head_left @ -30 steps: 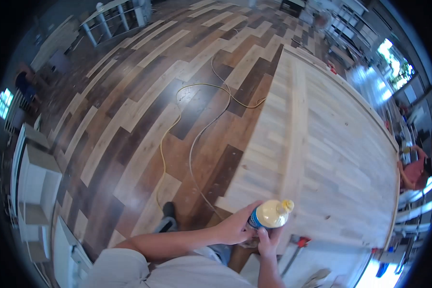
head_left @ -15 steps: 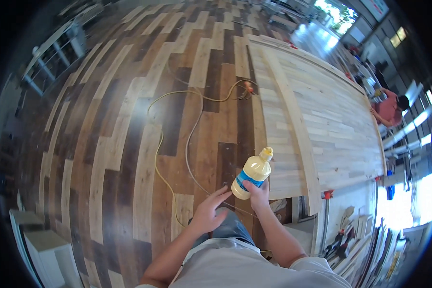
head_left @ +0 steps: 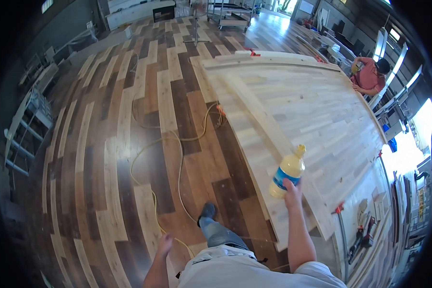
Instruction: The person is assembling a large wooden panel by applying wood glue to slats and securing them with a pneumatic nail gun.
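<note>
A pale-yellow squeeze bottle [head_left: 289,168] with a blue label and a yellow cap leans to the right. My right hand [head_left: 293,188] is wrapped round its lower part and holds it over the near end of a large wooden panel [head_left: 317,120]. That panel is made of many pale strips, and a long flat board [head_left: 254,108] lies across it. Low beside my body, my left hand [head_left: 164,244] is away from the bottle, its fingers curled in with nothing visible in them.
A yellow cord [head_left: 153,192] winds over the plank floor [head_left: 115,206] near my foot. Red clamps [head_left: 339,208] grip the panel's edges. Across the panel stands a person in a red shirt [head_left: 369,77]. Farther back are a stand [head_left: 196,29] and a wheeled rack [head_left: 230,19].
My right hand has carried the bottle right, over the panel. My left hand has dropped away from it, down and left, and its fingers have curled. The view has shifted and a foot now shows.
</note>
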A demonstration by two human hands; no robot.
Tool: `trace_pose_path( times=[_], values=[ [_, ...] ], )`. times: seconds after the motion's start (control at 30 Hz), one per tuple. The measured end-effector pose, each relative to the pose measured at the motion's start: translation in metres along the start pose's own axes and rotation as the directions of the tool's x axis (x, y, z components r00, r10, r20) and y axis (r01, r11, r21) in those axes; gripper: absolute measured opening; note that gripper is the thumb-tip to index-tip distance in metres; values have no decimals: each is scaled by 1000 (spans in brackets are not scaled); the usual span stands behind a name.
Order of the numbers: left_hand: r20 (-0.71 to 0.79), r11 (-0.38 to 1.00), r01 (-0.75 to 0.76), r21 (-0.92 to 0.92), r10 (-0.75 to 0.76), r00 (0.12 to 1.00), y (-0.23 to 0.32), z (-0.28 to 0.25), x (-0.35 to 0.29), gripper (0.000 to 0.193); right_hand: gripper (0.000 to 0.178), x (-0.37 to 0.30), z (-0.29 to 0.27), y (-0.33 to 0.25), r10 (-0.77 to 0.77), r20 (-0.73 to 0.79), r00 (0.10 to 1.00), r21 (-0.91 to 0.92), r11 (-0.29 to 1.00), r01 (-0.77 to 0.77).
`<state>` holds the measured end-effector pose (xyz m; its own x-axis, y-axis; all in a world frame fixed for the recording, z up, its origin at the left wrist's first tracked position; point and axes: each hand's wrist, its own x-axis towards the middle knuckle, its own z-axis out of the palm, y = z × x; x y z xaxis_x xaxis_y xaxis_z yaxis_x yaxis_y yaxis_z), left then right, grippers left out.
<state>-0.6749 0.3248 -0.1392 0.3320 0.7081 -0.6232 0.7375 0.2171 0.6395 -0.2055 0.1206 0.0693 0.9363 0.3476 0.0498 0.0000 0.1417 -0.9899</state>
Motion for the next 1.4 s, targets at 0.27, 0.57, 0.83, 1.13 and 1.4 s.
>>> trace_pose_path(
  times=[0.27,0.57,0.83,1.13,1.4],
  values=[
    [-77,959,279,59,-274,959,-66,-130,93,37,66,156,60,-35,-152,-87,985,-79,986,145],
    [193,884,449,-128,-422,886,132,-192,282,48,69,300,145,-33,-204,-278,939,-224,964,143],
    [162,917,335,-216,-304,939,285,-235,483,32,66,406,303,-66,156,52,986,-996,82,39],
    [193,992,102,-68,-87,977,343,-251,604,31,46,515,408,-31,490,155,858,-879,-328,347],
    [295,977,204,-63,-177,939,382,-247,615,32,44,538,419,-4,606,158,779,-825,-353,442]
  ],
)
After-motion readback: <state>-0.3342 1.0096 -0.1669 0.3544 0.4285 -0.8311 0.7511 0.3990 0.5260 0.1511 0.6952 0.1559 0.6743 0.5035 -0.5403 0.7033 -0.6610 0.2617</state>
